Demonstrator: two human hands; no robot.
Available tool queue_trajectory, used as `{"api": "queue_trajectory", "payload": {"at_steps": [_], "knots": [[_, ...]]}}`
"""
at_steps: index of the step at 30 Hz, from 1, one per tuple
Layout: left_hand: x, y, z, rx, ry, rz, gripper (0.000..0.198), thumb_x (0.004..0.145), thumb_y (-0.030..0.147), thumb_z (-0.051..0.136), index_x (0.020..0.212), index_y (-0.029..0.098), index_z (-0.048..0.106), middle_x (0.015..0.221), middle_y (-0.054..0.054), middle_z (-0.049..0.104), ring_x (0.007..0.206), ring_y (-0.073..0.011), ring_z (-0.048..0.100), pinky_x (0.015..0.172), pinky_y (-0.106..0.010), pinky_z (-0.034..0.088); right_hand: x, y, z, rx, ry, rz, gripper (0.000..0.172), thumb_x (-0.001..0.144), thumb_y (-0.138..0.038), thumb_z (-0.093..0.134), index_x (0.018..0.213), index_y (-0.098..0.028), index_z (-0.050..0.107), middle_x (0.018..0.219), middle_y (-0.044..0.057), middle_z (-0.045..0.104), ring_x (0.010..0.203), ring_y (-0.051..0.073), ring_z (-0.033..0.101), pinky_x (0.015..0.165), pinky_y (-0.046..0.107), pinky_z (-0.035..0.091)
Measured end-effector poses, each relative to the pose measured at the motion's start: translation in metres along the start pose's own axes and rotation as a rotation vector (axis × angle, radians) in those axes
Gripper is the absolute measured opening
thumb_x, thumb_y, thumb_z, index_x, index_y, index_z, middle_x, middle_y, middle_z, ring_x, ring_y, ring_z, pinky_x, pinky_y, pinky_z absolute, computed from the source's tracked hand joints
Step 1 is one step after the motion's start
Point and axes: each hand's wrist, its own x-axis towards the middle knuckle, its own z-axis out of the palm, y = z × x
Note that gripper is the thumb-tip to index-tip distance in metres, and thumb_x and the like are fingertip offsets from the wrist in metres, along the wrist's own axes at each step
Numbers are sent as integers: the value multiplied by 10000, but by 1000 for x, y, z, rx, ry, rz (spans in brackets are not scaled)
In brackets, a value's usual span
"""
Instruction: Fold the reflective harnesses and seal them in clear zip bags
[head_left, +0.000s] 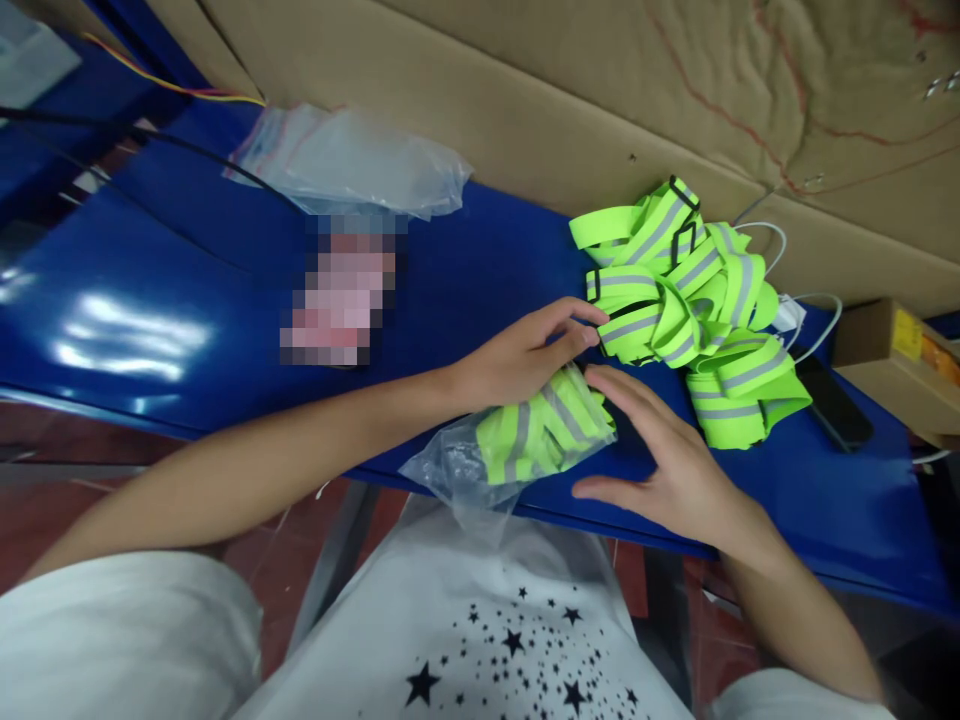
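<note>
At the near edge of the blue table point(225, 330), a folded neon-green reflective band point(544, 430) is lying inside a clear bag point(450, 465), its grey stripes showing through crinkled plastic. The right hand point(675, 465) is spreading flat and released, fingertips touching the band's end. The left hand point(525, 355) is resting over the bag, fingers reaching the pile of bands point(682, 300) beyond; whether it is pinching one I cannot tell. This is looking like bagging, calling next for a steady hold on the bag. Farther back, empty bags point(352, 160) are lying near cardboard point(525, 90)
</note>
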Motion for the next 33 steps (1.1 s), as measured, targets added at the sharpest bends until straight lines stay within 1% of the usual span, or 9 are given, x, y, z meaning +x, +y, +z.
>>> {"api": "queue_trajectory", "payload": {"at_steps": [4,7,11,15,19,22,26,30,33], "knots": [[0,3,1,-25,-24,-14,421,1017,483,513,1261,153,607,1249,-116,668,1041,-196,644,906,-313,481,6,-2,12,-53,87,-99,644,916,-288,740,1501,-292,471,1522,105,520,1404,285,527,1164,472,489],[-2,6,1,-15,-64,-18,430,1010,502,519,1236,154,631,1245,-105,673,926,-167,653,862,-309,497,9,-1,16,-53,88,-150,543,915,-287,743,1417,-288,535,1432,97,606,1326,285,590,1099,478,528],[-2,3,3,-29,-88,-45,439,991,522,543,1191,145,646,1200,-104,689,886,-155,654,818,-290,512,11,0,16,-59,63,-126,519,907,-339,753,1377,-283,541,1298,95,682,1212,292,650,1013,483,555],[0,1,7,-76,-114,-87,465,960,543,587,1168,134,655,1182,-109,693,835,-150,659,772,-291,524,12,-2,16,5,38,-80,553,893,-334,770,1381,-277,516,1266,95,668,1192,281,646,1001,464,552],[1,3,6,-128,-96,-114,447,949,539,612,1130,135,675,1182,-107,696,906,-167,674,833,-311,522,10,0,14,91,66,-42,519,895,-318,762,1357,-264,531,1263,95,644,1184,261,641,996,421,563],[2,4,-1,-224,-110,-251,465,902,523,691,1196,166,642,1155,-97,700,974,-191,686,874,-339,524,8,7,12,71,115,10,475,905,-313,745,1336,-263,551,1265,90,663,1163,261,658,972,410,575],[4,1,-10,-318,-203,-387,693,732,392,882,1316,190,567,1151,-97,704,1069,-241,688,913,-387,528,8,19,11,132,159,90,469,889,-312,763,1309,-261,559,1196,65,707,1089,241,697,935,383,583],[3,-4,-9,-241,-146,-260,558,783,343,838,1265,165,620,1154,-94,698,1039,-215,683,922,-368,516,9,23,6,262,86,142,639,877,-334,781,1433,-270,473,1209,62,710,1132,232,684,998,391,562],[3,-4,-8,-174,-144,-128,459,837,314,787,1244,157,645,1184,-97,692,1039,-200,676,920,-342,509,10,21,-1,398,26,128,677,889,-307,775,1475,-271,439,1203,57,721,1126,206,687,1023,368,549]]}}
